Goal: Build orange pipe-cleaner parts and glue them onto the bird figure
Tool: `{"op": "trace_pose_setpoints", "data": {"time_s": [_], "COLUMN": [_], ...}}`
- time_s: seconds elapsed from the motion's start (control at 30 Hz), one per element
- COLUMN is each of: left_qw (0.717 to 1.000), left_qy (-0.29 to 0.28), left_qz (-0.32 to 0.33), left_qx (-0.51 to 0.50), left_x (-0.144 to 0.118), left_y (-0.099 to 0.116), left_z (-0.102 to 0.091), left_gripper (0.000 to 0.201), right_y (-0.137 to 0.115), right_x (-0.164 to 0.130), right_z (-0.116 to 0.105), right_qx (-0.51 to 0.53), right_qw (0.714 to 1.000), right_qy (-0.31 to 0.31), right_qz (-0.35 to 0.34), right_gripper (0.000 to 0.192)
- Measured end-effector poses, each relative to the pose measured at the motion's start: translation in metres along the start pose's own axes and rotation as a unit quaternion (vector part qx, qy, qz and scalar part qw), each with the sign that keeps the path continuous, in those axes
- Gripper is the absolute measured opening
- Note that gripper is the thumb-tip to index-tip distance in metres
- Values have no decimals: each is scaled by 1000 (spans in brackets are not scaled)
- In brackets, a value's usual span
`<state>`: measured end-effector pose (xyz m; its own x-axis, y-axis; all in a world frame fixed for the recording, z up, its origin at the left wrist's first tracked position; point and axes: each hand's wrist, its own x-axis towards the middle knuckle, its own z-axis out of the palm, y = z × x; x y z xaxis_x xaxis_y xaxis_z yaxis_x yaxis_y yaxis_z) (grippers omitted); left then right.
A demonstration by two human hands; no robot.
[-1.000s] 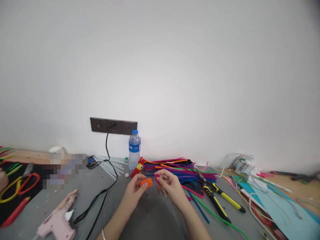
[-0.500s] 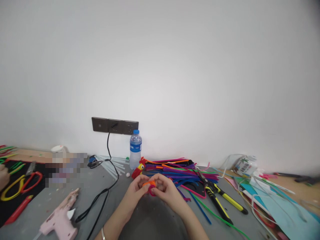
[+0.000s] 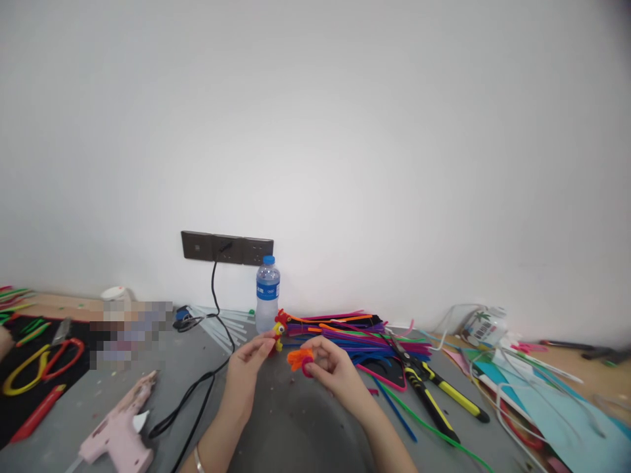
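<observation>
My right hand (image 3: pixel 335 371) is closed in a pinch on a small fuzzy pipe cleaner piece (image 3: pixel 297 359), orange with a magenta round part at the fingertips. To its left, my left hand (image 3: pixel 246 368) has thumb and fingers pressed together. Anything between them is too small or hidden to make out. Right behind those fingertips stands a red and yellow pipe cleaner bird figure (image 3: pixel 279 327) with a googly eye. Its lower part is partly covered by the left hand, and I cannot tell whether they touch. The two hands are apart.
A water bottle (image 3: pixel 267 302) stands by the wall behind the figure. Bundled pipe cleaners (image 3: pixel 345 332) and yellow-black pliers (image 3: pixel 434 387) lie to the right. At left are a pink glue gun (image 3: pixel 118 430), a black cord (image 3: pixel 210 374), scissors (image 3: pixel 46 361) and part of another person's hand (image 3: pixel 4 341).
My hands were together on the orange and magenta piece. The left hand has let go and moved left toward the bird figure; the right hand keeps the piece, slightly farther right.
</observation>
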<state>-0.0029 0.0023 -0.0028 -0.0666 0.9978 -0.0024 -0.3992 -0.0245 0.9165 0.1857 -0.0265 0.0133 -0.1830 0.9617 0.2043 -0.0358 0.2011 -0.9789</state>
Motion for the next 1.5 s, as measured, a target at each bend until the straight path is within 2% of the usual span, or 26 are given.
{"op": "trace_pose_setpoints", "data": {"time_s": [0.13,0.27,0.37,0.5,0.67,0.8,0.93,1.03,1.1,1.2,1.33,1.5], "left_qw": [999,999,998,990,982,979,980,982,984,986,984,973], "left_qy": [-20,-3,1,16,-44,-81,-88,-71,-45,-19,-28,-49], "left_qz": [-28,-34,-12,52,49,61,58,59,63,60,74,133], "left_qx": [3,34,57,128,175,177,168,167,162,152,157,185], "left_x": [0,-2,-3,1,4,-1,-5,-5,-4,-2,-2,-6], "left_y": [1,3,5,5,6,10,15,15,13,10,9,11], "left_z": [-1,0,1,-2,-5,0,5,3,1,0,1,3], "left_gripper": [35,36,36,34,29,30,26,22,21,21,29,40], "right_y": [2,7,10,12,14,10,3,3,6,9,9,12], "right_x": [0,1,1,3,5,3,1,0,-2,-5,-9,-9], "right_z": [-2,-4,-3,-5,-7,2,17,22,23,24,36,54], "right_qx": [23,16,-20,-63,-38,-15,-63,-112,-166,-283,-384,-469], "right_qw": [999,999,997,992,994,994,996,993,986,959,922,877], "right_qy": [-18,-24,-29,-43,1,13,5,6,7,2,-50,-100], "right_qz": [15,36,67,101,102,103,62,32,21,24,0,-19], "right_gripper": [40,39,35,35,33,41,44,39,30,17,38,35]}}
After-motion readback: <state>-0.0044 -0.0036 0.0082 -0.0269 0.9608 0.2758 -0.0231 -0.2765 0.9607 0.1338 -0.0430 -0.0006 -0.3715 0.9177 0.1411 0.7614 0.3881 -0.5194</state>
